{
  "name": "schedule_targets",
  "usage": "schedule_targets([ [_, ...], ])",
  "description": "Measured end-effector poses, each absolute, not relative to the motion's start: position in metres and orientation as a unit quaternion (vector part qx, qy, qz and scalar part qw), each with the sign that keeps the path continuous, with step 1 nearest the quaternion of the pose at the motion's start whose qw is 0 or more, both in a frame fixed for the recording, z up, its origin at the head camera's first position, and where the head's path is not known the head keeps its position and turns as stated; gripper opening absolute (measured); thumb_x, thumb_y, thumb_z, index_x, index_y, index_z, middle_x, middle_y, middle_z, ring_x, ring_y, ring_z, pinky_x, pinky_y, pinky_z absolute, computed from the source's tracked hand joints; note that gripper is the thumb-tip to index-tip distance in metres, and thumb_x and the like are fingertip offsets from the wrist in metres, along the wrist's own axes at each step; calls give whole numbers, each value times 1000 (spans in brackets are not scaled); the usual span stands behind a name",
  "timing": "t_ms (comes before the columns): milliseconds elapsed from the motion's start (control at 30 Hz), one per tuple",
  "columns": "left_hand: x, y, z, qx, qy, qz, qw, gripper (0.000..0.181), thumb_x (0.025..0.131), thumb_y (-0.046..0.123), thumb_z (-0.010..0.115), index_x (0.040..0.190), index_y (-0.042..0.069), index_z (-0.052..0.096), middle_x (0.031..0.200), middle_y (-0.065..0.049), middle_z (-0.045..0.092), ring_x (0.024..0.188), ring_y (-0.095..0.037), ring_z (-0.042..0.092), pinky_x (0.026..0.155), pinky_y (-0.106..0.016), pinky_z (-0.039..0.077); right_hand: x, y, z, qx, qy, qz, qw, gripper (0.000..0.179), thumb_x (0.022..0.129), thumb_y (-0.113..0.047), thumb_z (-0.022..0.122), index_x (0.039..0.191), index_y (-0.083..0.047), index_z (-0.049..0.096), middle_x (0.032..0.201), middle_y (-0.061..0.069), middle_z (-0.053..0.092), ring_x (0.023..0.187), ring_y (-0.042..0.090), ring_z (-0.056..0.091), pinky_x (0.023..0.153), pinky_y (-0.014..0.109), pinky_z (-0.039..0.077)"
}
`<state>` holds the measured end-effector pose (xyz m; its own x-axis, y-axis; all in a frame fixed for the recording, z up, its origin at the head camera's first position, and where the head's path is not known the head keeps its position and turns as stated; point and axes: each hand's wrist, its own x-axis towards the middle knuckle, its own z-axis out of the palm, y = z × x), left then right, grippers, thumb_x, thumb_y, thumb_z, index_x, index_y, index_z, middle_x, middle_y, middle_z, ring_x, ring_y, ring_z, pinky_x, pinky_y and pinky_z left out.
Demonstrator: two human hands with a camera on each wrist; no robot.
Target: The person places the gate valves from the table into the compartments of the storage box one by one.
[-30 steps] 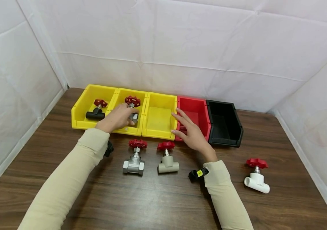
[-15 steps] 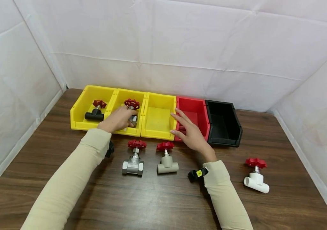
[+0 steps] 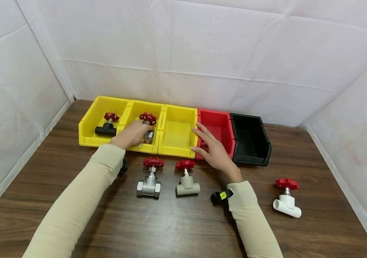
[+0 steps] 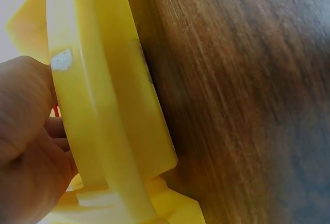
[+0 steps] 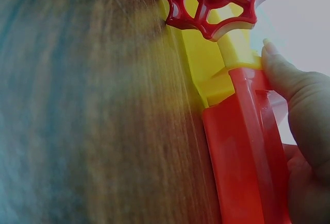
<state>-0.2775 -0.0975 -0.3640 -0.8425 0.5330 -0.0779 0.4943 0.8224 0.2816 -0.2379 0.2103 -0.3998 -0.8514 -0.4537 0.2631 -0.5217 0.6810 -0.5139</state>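
In the head view my left hand (image 3: 133, 134) reaches into the second yellow bin (image 3: 141, 148) from the left. Its fingers are curled at a silver metal valve with a red handwheel (image 3: 148, 118), partly covering the body. In the left wrist view the bin's front wall (image 4: 93, 100) hides the fingertips of the left hand (image 4: 26, 131). My right hand (image 3: 215, 150) has its fingers spread over the wall between the third yellow bin (image 3: 178, 134) and the red bin (image 3: 217, 116). In the right wrist view its thumb (image 5: 281, 64) extends beside the red bin's edge.
A black valve (image 3: 106, 129) lies in the leftmost yellow bin (image 3: 94, 111). In front of the bins stand a silver valve (image 3: 149, 187) and a beige valve (image 3: 188, 186). A white valve (image 3: 287, 205) is at the right. The black bin (image 3: 251, 139) ends the row.
The silver valve in the second bin has shifted slightly down and nearer, with my left hand at it. My right hand stays in place.
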Motion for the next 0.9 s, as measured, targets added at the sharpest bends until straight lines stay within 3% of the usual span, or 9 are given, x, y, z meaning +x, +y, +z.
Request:
schedule_targets([
  [667, -273, -97, -359, 239, 953, 163, 90, 42, 90, 9, 67, 130, 3, 57, 129, -24, 51, 121, -43, 41, 101, -53, 34, -238, 210, -400, 268, -915, 294, 62, 68, 90, -37, 65, 150, -30, 33, 158, -10, 16, 130, 23, 42, 96, 42, 44],
  [900, -265, -96, -352, 231, 959, 149, 71, 40, 90, 3, 65, 130, 2, 58, 132, -26, 48, 123, -44, 40, 101, -53, 34, -239, 210, -401, 270, -915, 294, 62, 68, 90, -37, 65, 150, -30, 33, 158, -10, 16, 131, 22, 40, 97, 42, 43],
])
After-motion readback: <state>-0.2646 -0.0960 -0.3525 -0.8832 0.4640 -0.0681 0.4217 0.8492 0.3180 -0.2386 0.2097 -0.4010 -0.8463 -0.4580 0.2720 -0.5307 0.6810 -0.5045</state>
